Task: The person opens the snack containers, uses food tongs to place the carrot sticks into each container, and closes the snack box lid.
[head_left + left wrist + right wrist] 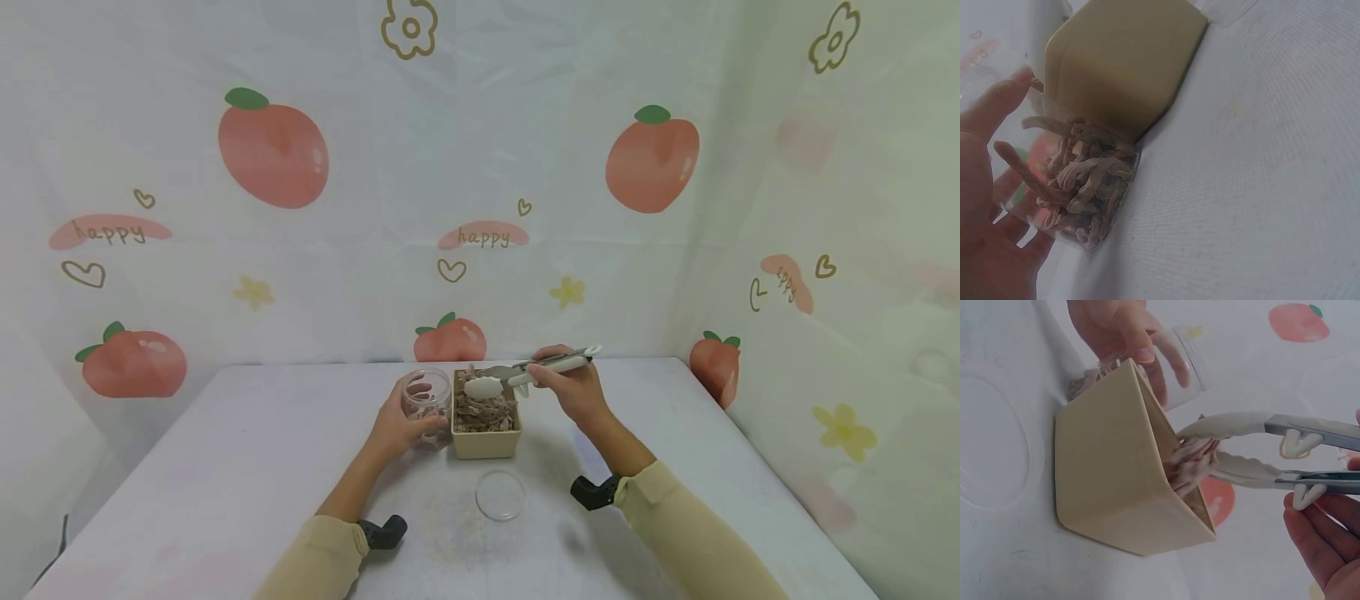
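My left hand [390, 423] grips a clear jar [428, 377] standing against the left side of a beige box [485, 447]. In the left wrist view, wrinkled brown dried strips [1088, 181] lie in the jar's lower part. More such strips [486, 414] fill the box. My right hand [576, 390] holds a pair of tongs with pale scalloped tips [1229, 427] over the box. Seen from the right wrist, the tongs' arms are spread and their tips reach the box's opening, with some strips between them. Whether they pinch these strips, I cannot tell.
A round transparent lid [501, 496] lies flat on the white table [247, 467], in front of the box. Behind the table hangs a white cloth [360, 275] printed with fruit. Black wrist mounts [595, 493] stick out near both sleeves.
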`<move>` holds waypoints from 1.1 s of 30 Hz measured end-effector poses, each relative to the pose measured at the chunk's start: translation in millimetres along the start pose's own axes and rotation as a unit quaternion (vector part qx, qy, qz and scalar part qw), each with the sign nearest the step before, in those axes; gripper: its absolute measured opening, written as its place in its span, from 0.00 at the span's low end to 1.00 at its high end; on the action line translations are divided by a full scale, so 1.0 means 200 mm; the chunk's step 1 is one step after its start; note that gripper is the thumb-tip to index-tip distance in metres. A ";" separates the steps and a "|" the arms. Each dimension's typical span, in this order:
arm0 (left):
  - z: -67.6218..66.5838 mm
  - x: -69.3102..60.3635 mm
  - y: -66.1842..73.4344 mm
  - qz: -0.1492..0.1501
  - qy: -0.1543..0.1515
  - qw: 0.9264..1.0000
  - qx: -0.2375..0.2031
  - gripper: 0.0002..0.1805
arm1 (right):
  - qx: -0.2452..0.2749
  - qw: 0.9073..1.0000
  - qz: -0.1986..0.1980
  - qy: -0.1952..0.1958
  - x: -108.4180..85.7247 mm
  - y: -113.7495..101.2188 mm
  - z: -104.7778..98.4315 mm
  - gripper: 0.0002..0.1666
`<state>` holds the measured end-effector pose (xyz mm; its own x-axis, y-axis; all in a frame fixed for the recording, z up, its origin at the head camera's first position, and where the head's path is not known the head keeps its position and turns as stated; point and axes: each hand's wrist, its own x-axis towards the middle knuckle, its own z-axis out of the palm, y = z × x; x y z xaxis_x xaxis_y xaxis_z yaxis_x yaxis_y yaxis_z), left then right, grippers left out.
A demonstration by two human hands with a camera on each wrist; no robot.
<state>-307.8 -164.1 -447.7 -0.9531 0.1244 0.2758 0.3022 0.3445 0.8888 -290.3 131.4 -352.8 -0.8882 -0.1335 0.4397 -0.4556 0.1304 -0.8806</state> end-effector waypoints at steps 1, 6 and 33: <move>0.00 0.00 0.00 -0.001 0.000 1.000 -0.001 0.49 | 0.003 1.000 0.000 0.001 0.01 0.02 0.00 0.13; 0.00 -0.01 0.00 -0.005 0.000 1.000 -0.004 0.50 | 0.009 1.000 0.002 0.005 0.02 0.07 -0.02 0.12; -0.01 -0.02 0.06 -0.014 -0.006 1.000 -0.008 0.49 | 0.017 0.999 -0.032 0.012 0.02 0.02 -0.05 0.13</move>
<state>-300.4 -161.8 -438.0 -0.9609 0.1259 0.2467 0.2752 0.3330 0.9019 -297.0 141.5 -352.8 -0.8588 -0.1159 0.4991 -0.5094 0.0896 -0.8558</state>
